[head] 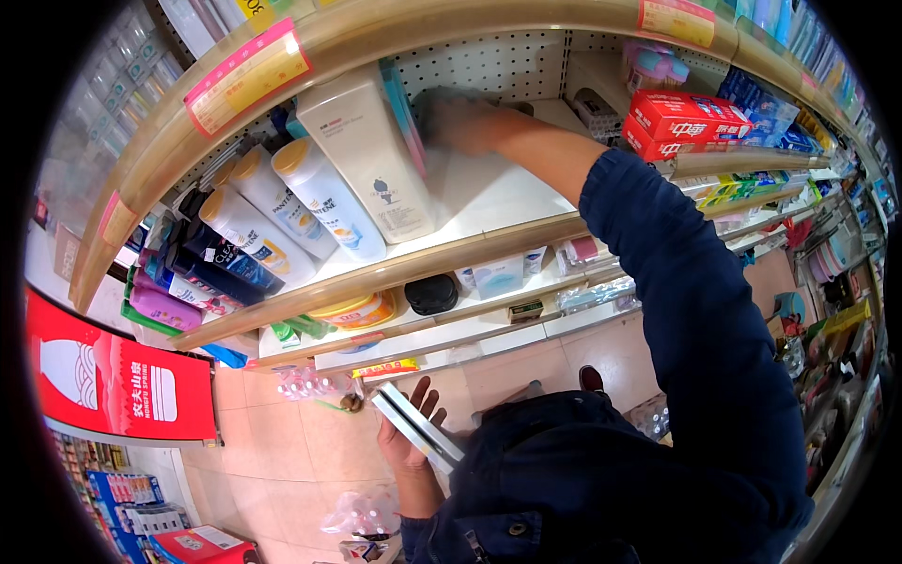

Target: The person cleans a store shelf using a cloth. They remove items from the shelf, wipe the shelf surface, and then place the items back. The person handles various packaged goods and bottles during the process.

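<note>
My right hand (461, 125) reaches deep onto a white shelf (486, 187), blurred, with what looks like a grey cloth (440, 106) in it. Just left of that hand, thin turquoise and pink packs (403, 116) stand against a tall cream carton (370, 155). White Pantene bottles (328, 197) with gold caps are lined up left of the carton. Lower down, near my body, my left hand (405, 448) grips a flat white box or pair of boxes (417, 426) with a dark gap along its edge.
A tan shelf rail (423, 264) runs along the front edge, and another rail (394, 28) curves overhead. Red toothpaste boxes (687, 116) sit farther right. Below are a black round container (431, 295) and a yellow tub (356, 310). Wrapped bottles (317, 384) stand on the tiled floor (275, 444).
</note>
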Demonstrator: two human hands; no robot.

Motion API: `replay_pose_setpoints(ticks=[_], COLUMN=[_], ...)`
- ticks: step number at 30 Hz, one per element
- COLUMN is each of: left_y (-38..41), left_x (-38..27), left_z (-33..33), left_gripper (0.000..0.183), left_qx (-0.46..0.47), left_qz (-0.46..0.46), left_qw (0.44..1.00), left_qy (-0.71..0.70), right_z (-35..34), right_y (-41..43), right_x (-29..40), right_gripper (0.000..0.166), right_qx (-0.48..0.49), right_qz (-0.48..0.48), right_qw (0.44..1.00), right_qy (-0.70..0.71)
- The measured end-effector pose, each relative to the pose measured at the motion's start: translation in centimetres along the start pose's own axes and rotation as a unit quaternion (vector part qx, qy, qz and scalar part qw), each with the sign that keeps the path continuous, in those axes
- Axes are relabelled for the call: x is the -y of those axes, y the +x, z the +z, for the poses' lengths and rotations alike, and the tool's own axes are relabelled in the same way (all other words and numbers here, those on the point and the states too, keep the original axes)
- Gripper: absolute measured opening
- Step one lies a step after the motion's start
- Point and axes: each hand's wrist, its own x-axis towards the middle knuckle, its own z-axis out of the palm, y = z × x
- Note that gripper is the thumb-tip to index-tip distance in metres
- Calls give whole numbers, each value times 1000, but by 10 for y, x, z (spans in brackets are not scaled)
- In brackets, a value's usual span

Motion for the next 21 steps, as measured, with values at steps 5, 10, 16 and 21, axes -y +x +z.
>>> replay_pose_setpoints(ticks=[5, 10, 16, 21], left_y=[2, 0, -6, -9], left_x=[1, 2, -3, -1], left_z=[-4, -2, -2, -1], left_gripper=[48, 48, 47, 45], left_qx=[23, 30, 41, 12], left_qz=[-14, -14, -1, 2], left_qw=[1000, 999, 999, 1000], left_qy=[-8, -9, -5, -5], right_z=[27, 9, -1, -46], right_y=[-2, -10, -28, -56], right_x=[-11, 8, 2, 14], right_gripper=[33, 42, 45, 53], right_qx=[-24, 60, 77, 161], right_qz=[-30, 63, 34, -79], right_qw=[999, 996, 995, 984], right_qy=[7, 28, 47, -2])
